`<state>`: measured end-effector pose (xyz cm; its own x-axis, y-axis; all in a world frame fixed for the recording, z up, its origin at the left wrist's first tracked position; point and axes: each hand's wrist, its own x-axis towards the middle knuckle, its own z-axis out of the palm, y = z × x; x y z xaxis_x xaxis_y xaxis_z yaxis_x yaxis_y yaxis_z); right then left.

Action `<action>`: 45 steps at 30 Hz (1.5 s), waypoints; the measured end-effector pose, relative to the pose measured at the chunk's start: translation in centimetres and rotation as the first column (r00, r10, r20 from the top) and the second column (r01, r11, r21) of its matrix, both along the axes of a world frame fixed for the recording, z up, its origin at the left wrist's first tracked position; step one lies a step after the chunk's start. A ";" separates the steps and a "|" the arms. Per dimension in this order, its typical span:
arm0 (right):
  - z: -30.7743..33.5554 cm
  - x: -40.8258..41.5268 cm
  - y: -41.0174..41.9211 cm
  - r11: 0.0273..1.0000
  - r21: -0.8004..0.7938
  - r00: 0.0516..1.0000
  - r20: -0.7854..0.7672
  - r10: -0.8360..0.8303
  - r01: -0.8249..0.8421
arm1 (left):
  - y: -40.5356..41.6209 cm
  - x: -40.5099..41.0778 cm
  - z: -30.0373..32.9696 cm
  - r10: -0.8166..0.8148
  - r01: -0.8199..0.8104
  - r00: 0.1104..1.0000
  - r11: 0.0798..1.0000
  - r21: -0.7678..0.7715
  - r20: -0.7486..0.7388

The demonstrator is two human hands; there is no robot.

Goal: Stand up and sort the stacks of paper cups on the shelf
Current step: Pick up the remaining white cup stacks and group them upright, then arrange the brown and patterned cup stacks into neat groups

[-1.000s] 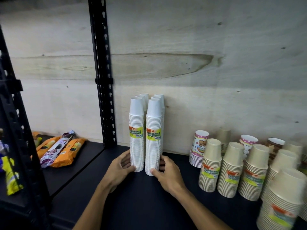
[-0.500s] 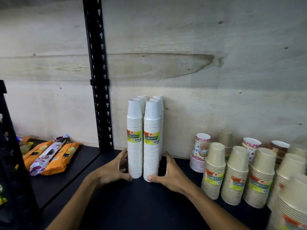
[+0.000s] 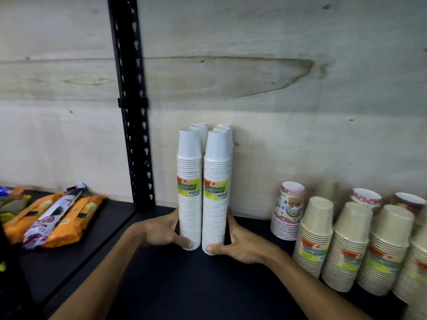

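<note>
Left hand (image 3: 161, 232): fingers curled around the base of the left white cup stack (image 3: 189, 188).
Right hand (image 3: 240, 241): fingers curled around the right white cup stack (image 3: 216, 192).
Stacks: 2, upright, touching, between both thumbs on the black shelf (image 3: 184, 285).

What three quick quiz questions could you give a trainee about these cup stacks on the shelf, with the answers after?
1. True or false: both hands grip the tall white cup stacks near their base.
2. Which cups stand to the right of the white stacks? A. red cups B. beige cup stacks C. glass mugs
3. Fill in: the snack packets lie to the ___ of the black upright post.

Key
1. True: the left hand holds the left front stack, the right hand the right one.
2. B: the beige cup stacks.
3. left
</note>
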<state>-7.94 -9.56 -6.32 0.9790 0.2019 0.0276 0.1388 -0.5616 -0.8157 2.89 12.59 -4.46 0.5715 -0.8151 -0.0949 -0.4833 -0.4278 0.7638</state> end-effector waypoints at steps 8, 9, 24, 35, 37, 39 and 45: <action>-0.1 0.6 0.2 0.998 -0.055 1.000 -0.020 -0.006 0.005 | -0.1 0.8 -0.1 -0.014 0.015 0.998 1.000 0.020 -0.061; -0.1 0.6 0.2 0.998 -0.062 1.000 -0.022 -0.009 0.007 | 0.0 0.8 -0.2 -0.014 0.015 0.998 1.000 0.019 -0.065; 0.5 -2.6 0.5 0.990 -0.010 0.988 -0.050 -0.143 0.143 | 1.7 -2.3 -0.1 0.149 -0.170 0.975 0.979 -0.117 -0.166; 0.7 -9.8 0.9 0.942 -0.127 0.938 -0.118 -0.325 0.311 | 3.8 -10.8 -2.6 0.529 -0.529 0.848 0.840 -0.123 -0.037; 1.7 -11.2 0.3 0.932 -0.181 0.934 -0.121 -0.337 0.313 | 3.4 -12.2 -1.7 0.534 -0.530 0.845 0.843 -0.093 0.025; 3.3 -12.6 -0.2 0.920 -0.228 0.934 -0.089 -0.346 0.319 | 2.4 -13.6 -0.4 0.499 -0.495 0.865 0.865 -0.076 0.052; 10.9 -15.9 -1.8 0.888 -0.240 0.920 0.111 -0.376 0.392 | -1.8 -16.0 6.1 0.376 -0.368 0.920 0.926 -0.087 0.108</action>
